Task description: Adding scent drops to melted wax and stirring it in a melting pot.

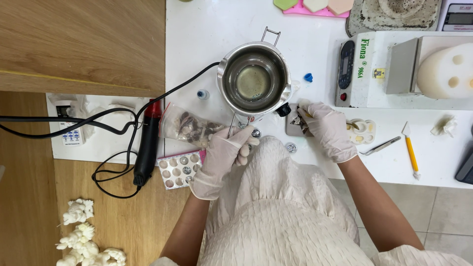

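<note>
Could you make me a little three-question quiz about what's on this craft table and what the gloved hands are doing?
1. True or false: the metal pot on the white table is filled to the brim.
2. Which hand rests nearest the clear bag of small pieces? A) left hand B) right hand
3. What colour is the handle of the tool lying to the right of the tweezers?

Key:
1. False; only a shallow layer of liquid shows at the bottom.
2. A; the left hand is beside the bag, while the right hand is at the small grey slab.
3. Yellow.
</note>
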